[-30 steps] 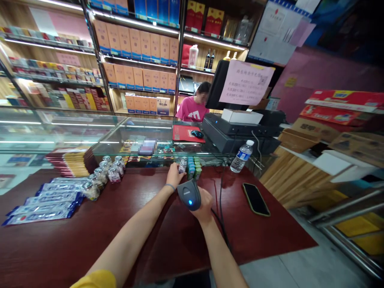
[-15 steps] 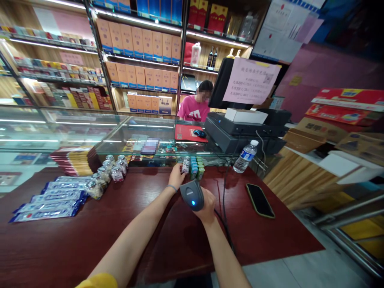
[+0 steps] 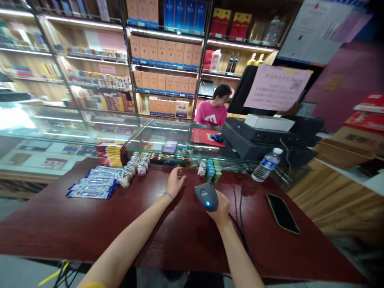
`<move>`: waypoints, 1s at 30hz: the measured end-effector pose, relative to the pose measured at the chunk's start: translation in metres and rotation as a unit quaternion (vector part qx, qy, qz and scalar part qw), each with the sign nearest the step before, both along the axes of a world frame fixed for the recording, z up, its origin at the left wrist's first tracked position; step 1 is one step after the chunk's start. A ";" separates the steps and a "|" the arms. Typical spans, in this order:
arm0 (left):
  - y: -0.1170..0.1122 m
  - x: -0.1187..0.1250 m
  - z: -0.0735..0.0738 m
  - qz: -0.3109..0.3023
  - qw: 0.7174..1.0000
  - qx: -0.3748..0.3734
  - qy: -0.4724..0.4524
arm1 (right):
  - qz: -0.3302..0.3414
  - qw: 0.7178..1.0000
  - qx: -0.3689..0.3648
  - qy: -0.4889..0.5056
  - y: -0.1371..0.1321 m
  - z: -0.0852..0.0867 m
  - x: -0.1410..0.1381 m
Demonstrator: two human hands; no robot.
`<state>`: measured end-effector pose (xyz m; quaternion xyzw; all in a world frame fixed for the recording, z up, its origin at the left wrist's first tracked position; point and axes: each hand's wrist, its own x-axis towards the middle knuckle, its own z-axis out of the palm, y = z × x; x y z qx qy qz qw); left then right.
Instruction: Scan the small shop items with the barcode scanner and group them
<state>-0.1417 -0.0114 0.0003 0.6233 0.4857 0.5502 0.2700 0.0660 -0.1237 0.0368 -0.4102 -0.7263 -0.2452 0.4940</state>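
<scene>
My right hand [image 3: 222, 208] is wrapped round the grip of a dark grey barcode scanner [image 3: 206, 197], which has a blue light glowing on top. My left hand [image 3: 175, 182] is in the air over the table, fingers apart and holding nothing. To its right stand a small clear jar with a pinkish label [image 3: 202, 168] and rows of blue containers [image 3: 210, 170] and green containers [image 3: 217, 173]. Farther left is a group of small silver-lidded jars [image 3: 142, 167], beside several blue-and-white packets [image 3: 97, 182] laid out overlapping.
A stack of dark red and gold packs [image 3: 111, 154] stands by the glass counter [image 3: 162, 132]. On the right are a water bottle [image 3: 267, 165], a phone [image 3: 283, 213] and the scanner's cable [image 3: 240, 232]. A person in a pink shirt [image 3: 211, 113] is behind the counter, near a monitor.
My left hand has let go of the small jar and moved left, away from it. The jar stands beside the blue containers. My view has turned left; the scanner stays in my right hand.
</scene>
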 end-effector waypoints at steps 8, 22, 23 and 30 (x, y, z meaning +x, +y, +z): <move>-0.027 -0.122 0.010 0.168 0.983 0.059 0.050 | 0.038 0.999 -0.001 -0.034 0.000 -0.007 -0.013; -0.017 -0.147 0.012 0.233 0.969 0.077 0.035 | 0.096 0.992 -0.008 -0.084 -0.003 -0.003 -0.025; -0.014 -0.147 0.010 0.229 0.970 0.072 0.039 | 0.094 0.992 -0.008 -0.081 -0.004 -0.002 -0.026; -0.008 -0.149 0.004 0.239 0.967 0.066 0.053 | 0.078 0.994 -0.019 -0.068 -0.003 -0.006 -0.027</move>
